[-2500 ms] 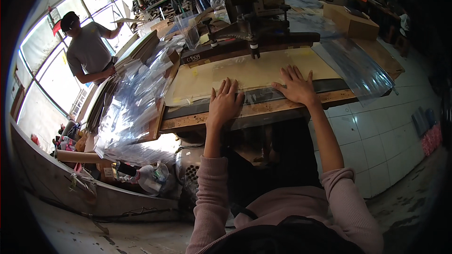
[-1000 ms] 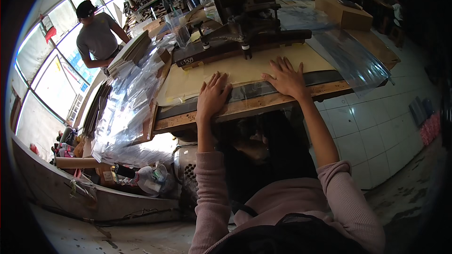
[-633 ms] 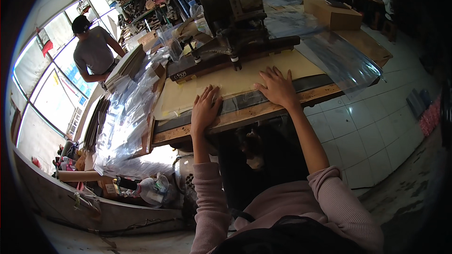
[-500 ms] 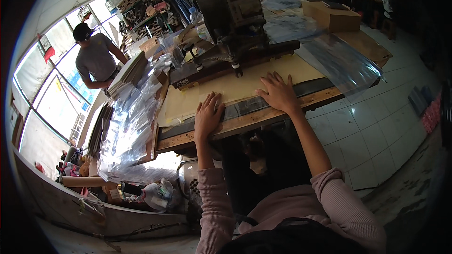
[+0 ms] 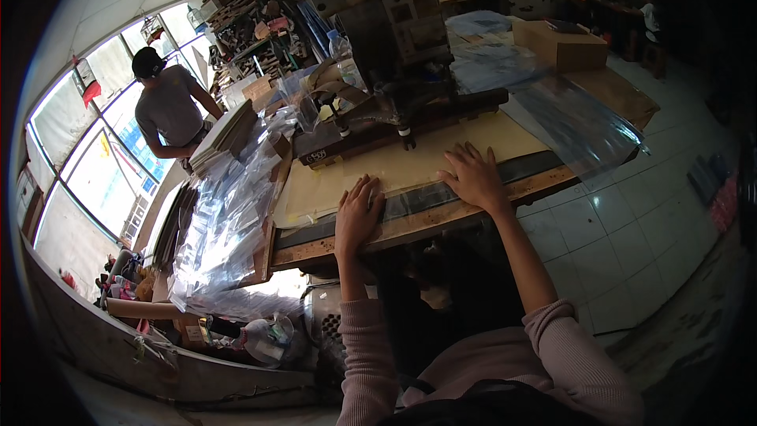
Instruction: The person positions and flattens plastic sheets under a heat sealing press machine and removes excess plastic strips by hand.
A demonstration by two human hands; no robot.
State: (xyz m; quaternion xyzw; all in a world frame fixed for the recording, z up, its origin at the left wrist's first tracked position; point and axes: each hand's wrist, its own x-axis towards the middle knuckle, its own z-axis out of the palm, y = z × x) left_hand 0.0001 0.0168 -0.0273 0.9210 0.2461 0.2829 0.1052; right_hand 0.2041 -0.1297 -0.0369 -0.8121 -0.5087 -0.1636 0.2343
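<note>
My left hand (image 5: 360,211) lies palm down near the front edge of the machine bed, fingers stretched out over a cream sheet (image 5: 315,189). Further right, my right hand (image 5: 475,179) rests flat with its fingers spread, partly on the same sheet and partly on the dark strip (image 5: 414,201) along the front. A thin clear plastic film (image 5: 394,203) shows between the hands. Just beyond my fingers, the long dark bar (image 5: 441,114) of a press machine (image 5: 406,28) spans the sheet. Whether the bar touches the sheet, I cannot tell.
Shiny clear plastic sheets (image 5: 225,229) hang over the bench's left side, and more clear film (image 5: 579,122) drapes off its right. A cardboard box (image 5: 560,47) stands at the back right. At the far left a person (image 5: 169,106) stands beside a stack of flat boards (image 5: 225,138).
The whole scene sits slightly lower in the picture as my head shifted. My hands stay flat in nearly the same places on the bed. The press bar shows no clear movement.
</note>
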